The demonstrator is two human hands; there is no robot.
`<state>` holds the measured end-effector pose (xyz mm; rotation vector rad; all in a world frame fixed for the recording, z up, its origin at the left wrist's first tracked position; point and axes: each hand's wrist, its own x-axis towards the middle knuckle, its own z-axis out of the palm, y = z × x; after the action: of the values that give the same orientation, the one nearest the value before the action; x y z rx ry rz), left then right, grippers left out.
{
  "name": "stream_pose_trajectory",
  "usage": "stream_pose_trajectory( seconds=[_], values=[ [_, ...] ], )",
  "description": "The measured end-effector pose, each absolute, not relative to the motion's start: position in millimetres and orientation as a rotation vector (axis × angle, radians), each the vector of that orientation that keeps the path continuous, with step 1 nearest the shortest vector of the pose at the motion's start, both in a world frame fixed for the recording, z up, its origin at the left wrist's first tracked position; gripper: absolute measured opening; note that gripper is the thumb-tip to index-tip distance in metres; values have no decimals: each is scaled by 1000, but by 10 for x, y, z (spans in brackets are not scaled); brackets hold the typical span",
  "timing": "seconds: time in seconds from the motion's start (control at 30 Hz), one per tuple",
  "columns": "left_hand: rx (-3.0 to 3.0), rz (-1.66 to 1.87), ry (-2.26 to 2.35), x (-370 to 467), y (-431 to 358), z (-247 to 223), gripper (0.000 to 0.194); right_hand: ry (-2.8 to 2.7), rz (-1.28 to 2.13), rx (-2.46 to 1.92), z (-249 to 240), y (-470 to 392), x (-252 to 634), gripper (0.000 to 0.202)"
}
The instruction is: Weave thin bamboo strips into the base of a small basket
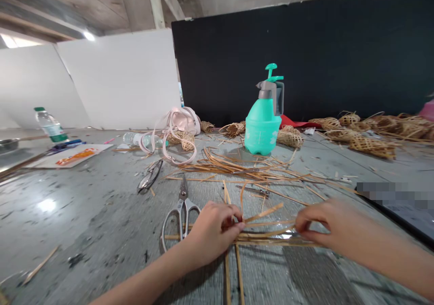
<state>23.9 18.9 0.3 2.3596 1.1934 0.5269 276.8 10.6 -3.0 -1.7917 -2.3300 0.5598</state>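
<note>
Thin tan weaving strips [264, 235] lie crossed on the grey table in front of me, some running sideways and others toward me. My left hand [217, 228] pinches the strips where they cross, thumb and fingertips together. Off to the right, my right hand [315, 223] is closed in a pinch on the end of a sideways strip; it is slightly blurred. Scissors [183, 205] with grey handles rest just left of my left hand, blades pointing away. Beyond the hands lies a loose bundle of long strips [237, 167].
A green spray bottle [262, 124] stands behind the bundle. Woven pieces [371, 146] line the back right. A dark-edged device [400, 210] lies at right. Glasses [150, 177], a pink bag [183, 120], a plastic bottle [50, 125] and a white board [98, 150] are to the left.
</note>
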Motion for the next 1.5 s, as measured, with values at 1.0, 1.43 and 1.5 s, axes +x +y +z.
stream_pose_trajectory(
  seconds=[1.0,1.43,1.5],
  values=[
    [2143,605,1046,220,227,-115,3,-1995,-900,-1248,278,-55,2414,49],
    [1896,655,988,224,228,-126,10,-1979,-980,-1106,273,-55,2368,20],
    [1941,638,1011,231,229,-116,11,-1977,-977,-1101,277,-67,2349,20]
  ],
)
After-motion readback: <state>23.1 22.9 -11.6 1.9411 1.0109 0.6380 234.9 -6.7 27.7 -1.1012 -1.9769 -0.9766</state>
